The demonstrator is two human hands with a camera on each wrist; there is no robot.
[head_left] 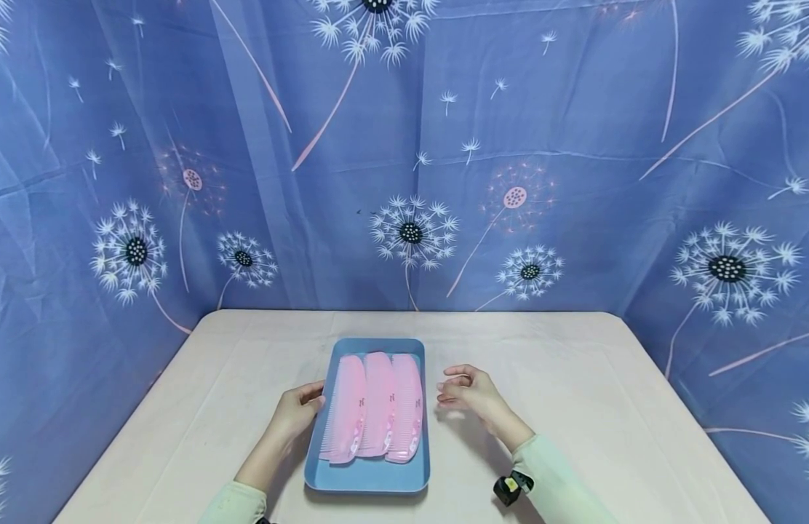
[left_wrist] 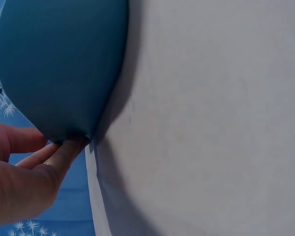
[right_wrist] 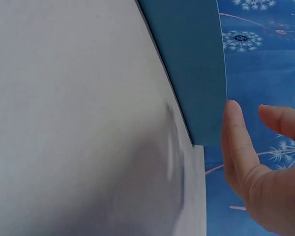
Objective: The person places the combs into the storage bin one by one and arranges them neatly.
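Three pink combs [head_left: 379, 404] lie side by side, slightly overlapping, in a blue rectangular tray [head_left: 368, 477]. Their teeth point left, and small printed marks show on them. My left hand [head_left: 295, 416] grips the tray's left side, its thumb at the rim and the other fingers against the outer wall. In the left wrist view those fingertips [left_wrist: 71, 147] meet the bottom edge of the tray's wall [left_wrist: 64, 64]. To the right of the tray, my right hand [head_left: 473, 397] hovers over the table with relaxed, slightly bent fingers and holds nothing.
The tray rests on a table with a pale cloth [head_left: 562, 378]. Behind and on both sides hangs a blue curtain [head_left: 470, 262] with dandelion prints. A small black device [head_left: 511, 486] is strapped to my right wrist, at the end of a light green sleeve [head_left: 551, 473].
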